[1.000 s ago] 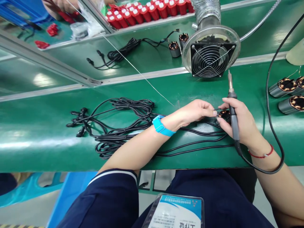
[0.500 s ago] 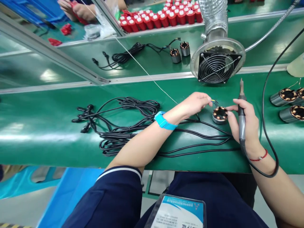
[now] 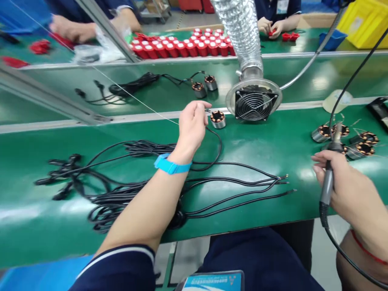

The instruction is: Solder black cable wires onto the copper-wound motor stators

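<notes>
My left hand [image 3: 190, 126] reaches forward over the green belt [image 3: 248, 161], its fingers pinched on a black cable [image 3: 217, 150]. The cable's end leads to a copper-wound stator [image 3: 217, 119], which stands on the belt just right of the fingertips, beside the rail. A blue strap [image 3: 171, 165] circles that wrist. My right hand [image 3: 344, 188] is off to the right near the belt's front edge, closed around a soldering iron [image 3: 327, 178] with its tip pointing up. A tangle of black cables [image 3: 121, 194] lies under my left forearm, and their bare ends [image 3: 281, 178] fan out to the right.
A round fume fan [image 3: 254, 104] on a foil duct [image 3: 242, 32] stands just behind the stator. Several more stators [image 3: 344, 137] lie at the right. On the far belt are two stators [image 3: 203, 85], a cable bundle [image 3: 133, 87] and rows of red caps [image 3: 182, 46]. Other people's hands [image 3: 72, 28] work beyond.
My left hand has carried the cable and stator forward from in front of me to the rail by the fan. My right hand has pulled away to the right with the iron.
</notes>
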Tool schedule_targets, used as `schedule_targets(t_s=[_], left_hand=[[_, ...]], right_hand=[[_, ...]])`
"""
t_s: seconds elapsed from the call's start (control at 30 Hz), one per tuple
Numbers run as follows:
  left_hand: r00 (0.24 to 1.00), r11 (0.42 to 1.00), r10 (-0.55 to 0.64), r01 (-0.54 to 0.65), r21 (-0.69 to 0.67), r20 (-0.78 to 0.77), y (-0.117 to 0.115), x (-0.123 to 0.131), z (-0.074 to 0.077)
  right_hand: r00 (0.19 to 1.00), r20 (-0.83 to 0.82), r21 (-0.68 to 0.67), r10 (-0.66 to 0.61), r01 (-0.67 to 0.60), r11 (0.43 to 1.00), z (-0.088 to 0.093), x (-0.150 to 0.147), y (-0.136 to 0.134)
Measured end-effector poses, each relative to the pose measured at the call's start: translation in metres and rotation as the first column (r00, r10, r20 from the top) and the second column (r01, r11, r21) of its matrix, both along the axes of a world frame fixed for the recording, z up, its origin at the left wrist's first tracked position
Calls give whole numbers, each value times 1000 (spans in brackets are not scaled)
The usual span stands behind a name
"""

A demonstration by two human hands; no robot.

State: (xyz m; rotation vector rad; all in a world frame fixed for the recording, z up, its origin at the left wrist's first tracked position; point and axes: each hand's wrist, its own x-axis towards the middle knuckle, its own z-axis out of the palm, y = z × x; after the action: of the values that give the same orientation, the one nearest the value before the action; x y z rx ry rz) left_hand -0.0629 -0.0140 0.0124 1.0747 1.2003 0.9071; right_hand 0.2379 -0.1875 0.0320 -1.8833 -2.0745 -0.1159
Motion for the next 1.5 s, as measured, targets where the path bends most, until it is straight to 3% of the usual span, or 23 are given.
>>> schedule_targets(t_s=[0.1, 0.2, 0.3, 0.4, 0.5, 0.63, 0.73, 0.83, 0.93, 1.07, 1.13, 1.3, 1.4, 1.5], left_hand=[[990, 992, -95, 103, -71, 102, -19, 33, -4], [967, 973, -186, 205, -104, 172, -39, 50, -5], [946, 951, -281, 296, -84, 160, -52, 52, -8], [925, 924, -378, 379, 40, -35, -57, 51, -15], [850, 858, -466, 502, 107, -246, -59, 53, -22], [776, 801, -511, 586, 121, -371, -56, 55, -28], [810, 839, -472, 534, 106, -347, -51, 54, -34], [854, 881, -434, 469, 65, -288, -48, 53, -37], [810, 840, -522, 543, 6, -266, -51, 51, -31], [667, 700, -696, 712, -46, -267, -55, 46, -19], [640, 673, -719, 738, -41, -272, -53, 42, -16], [678, 698, -708, 714, -50, -198, -42, 35, -14], [705, 706, -708, 705, -66, -51, -42, 40, -17], [758, 754, -649, 653, -77, 70, -48, 50, -22]], right_hand=[[978, 172, 88, -121, 107, 990, 2, 44, -5], [950, 306, 117, -58, 23, 993, -14, 85, 9], [920, 391, 153, 4, -69, 986, -33, 101, 27], [900, 436, 153, 11, -86, 984, -40, 87, 37], [907, 421, 59, 14, -42, 997, -33, 57, 42], [995, 3, -74, 96, -95, 993, -22, 14, 50], [960, -201, -70, 197, -215, 974, -24, -5, 55], [902, -244, -199, 357, -407, 892, -31, -9, 55], [862, -301, -283, 407, -489, 825, -39, -10, 53], [903, -240, -237, 356, -410, 881, -45, -20, 54], [925, -157, -190, 347, -373, 908, -47, -28, 56], [901, -152, -91, 407, -423, 902, -57, -44, 58], [877, -218, -31, 428, -445, 895, -66, -48, 58], [897, -209, 39, 390, -391, 920, -71, -48, 58]])
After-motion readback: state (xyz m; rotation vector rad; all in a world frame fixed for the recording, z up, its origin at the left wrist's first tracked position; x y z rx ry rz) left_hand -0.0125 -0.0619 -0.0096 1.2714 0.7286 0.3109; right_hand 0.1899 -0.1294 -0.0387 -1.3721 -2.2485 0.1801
